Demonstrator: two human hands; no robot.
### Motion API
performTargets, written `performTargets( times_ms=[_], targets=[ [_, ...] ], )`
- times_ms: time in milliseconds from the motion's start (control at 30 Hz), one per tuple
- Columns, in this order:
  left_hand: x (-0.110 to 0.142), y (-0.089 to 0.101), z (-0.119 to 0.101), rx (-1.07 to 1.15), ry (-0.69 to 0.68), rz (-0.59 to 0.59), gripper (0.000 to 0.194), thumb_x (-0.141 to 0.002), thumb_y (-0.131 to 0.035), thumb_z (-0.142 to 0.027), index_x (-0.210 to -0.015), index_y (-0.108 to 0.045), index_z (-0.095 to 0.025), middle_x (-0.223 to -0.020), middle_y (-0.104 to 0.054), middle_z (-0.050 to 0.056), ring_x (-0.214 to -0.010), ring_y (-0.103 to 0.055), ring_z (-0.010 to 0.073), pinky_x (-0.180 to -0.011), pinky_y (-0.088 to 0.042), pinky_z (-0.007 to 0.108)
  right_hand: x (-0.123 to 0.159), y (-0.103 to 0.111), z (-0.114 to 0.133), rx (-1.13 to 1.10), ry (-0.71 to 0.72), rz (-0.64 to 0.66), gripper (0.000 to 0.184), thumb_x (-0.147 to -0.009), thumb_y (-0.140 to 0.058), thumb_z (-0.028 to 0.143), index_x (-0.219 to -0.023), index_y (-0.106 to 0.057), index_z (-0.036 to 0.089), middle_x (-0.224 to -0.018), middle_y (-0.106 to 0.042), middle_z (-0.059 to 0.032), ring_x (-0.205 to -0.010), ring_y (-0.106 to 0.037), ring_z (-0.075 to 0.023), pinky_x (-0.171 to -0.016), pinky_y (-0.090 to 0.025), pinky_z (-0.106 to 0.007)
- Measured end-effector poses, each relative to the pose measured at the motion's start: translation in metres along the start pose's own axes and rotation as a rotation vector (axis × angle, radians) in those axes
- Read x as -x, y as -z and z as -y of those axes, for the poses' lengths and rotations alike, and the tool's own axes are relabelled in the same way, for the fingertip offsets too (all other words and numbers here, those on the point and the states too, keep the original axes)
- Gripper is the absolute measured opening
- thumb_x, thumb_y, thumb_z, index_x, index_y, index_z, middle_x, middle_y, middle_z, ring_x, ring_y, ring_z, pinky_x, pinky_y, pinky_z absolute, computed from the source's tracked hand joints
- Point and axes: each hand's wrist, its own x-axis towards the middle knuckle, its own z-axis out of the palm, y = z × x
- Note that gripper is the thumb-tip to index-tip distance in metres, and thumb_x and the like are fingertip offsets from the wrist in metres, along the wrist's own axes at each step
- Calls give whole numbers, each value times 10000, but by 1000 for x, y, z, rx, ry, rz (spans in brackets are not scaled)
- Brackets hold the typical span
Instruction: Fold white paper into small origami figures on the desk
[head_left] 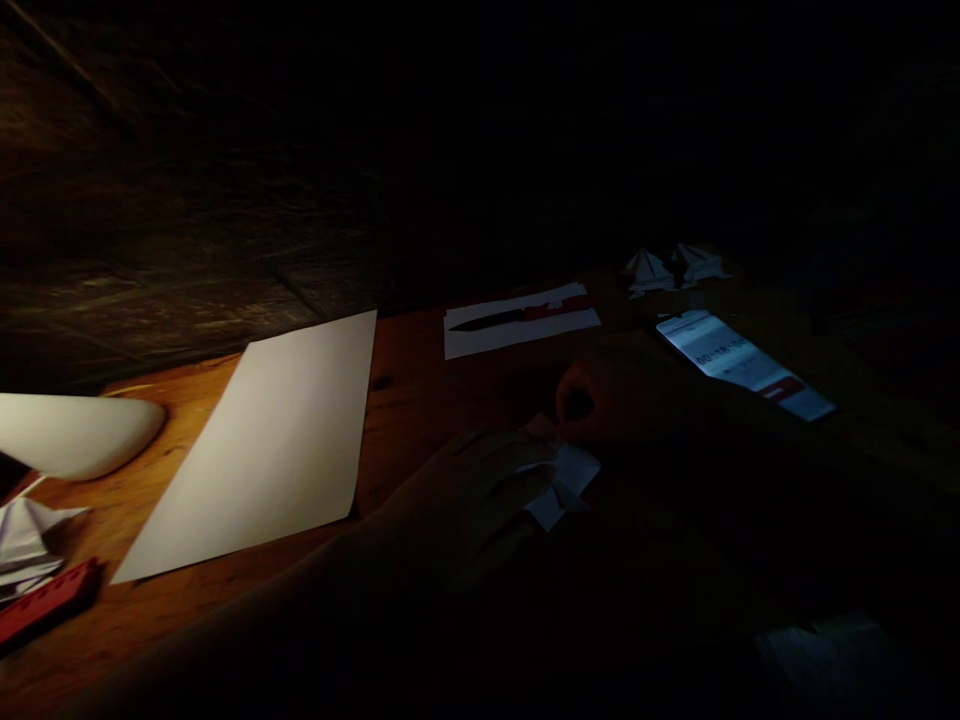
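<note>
- Super dark room, with a rough wall [187, 250] behind a wooden counter [409, 410]; warm light only reaches the left side. Head cam's the only view.
- Folded paper [576, 468], the small white piece being worked on, is just right of centre on the counter, under and beside the fingertips.
- Left hand [472, 495] is laid out flat, fingers stretched onto that paper.
- Right hand [611, 400] is curled up right next to it; too dark to tell if it's pinching anything.
- Looks to me like a pressing or folding step. I'd say the next move calls for a steady left hand and careful fingertips, since the edges barely show.
- Around it: big blank sheet [277, 450] to the left, knife [487, 321] lying on a paper strip [461, 345] further back, lit phone [739, 355] beyond the right hand, more folded pieces [649, 270] behind that.
</note>
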Motion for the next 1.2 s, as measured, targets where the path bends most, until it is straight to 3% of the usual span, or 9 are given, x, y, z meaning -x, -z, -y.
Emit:
performTargets(
  times_ms=[167, 300, 533, 1200],
  targets=[
    [-1, 1, -3, 1, 14, 8, 352, -1043, -533, -237, -1382, -543, -145, -1507, -561, 124, -1392, -503, 282, -1088, -469, 449, -1, -4, -8, -2, 39, -58, 458, -859, -650, 656, -800, -821, 235, -739, -748, -27, -614, -593, -141, -575, -327, -288],
    [0, 2, -4, -4, 31, 35, 371, -1048, -527, -258, -1399, -539, -139, -1513, -558, 120, -1368, -516, 285, -1075, -471, 459, -4, -5, -11, -41, 50, 9, 384, -875, -671, 571, -815, -818, 222, -768, -763, -22, -623, -613, -137, -582, -345, -281],
    [-3, 3, -4, -22, 34, 51, 397, -1034, -557, -262, -1415, -535, -152, -1500, -573, 119, -1379, -521, 286, -1065, -483, 460, -4, -8, -15, 38, 90, -27, 280, -897, -662, 475, -873, -809, 237, -841, -775, -23, -697, -637, -158, -633, -355, -291],
    [0, -2, 0, -12, 1, 18, 382, -1045, -525, -258, -1413, -524, -157, -1461, -593, 131, -1306, -558, 291, -1061, -494, 474, -2, -3, -7, 227, 139, -52, 238, -943, -630, 395, -869, -800, 246, -823, -766, -25, -698, -619, -168, -637, -299, -293]
  ],
)
